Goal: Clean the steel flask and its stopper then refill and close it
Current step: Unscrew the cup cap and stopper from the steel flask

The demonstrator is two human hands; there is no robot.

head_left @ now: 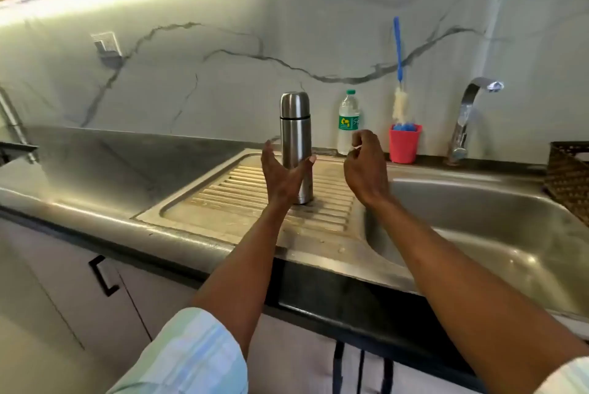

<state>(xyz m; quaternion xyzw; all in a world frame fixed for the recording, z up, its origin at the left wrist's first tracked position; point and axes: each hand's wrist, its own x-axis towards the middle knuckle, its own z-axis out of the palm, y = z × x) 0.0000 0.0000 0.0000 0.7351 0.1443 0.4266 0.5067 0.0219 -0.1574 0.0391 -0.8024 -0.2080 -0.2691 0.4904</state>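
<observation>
Steel flask [296, 145] upright on the ribbed drainboard [223, 199], cap on. Left hand [283, 176] spread wide, fingers straight, cupped just in front of the flask's lower body, thumb tip at its right edge; contact not certain, no grip closed round it. Right hand [366, 167] just right of the flask, apart from it, fingers loosely curled, holding nothing clear. Beyond the right hand, against the wall: plastic water bottle [349, 122], then red cup [404, 143] with bottle brush [400, 81]. Farther right, tap [468, 116] over sink basin [478, 218].
</observation>
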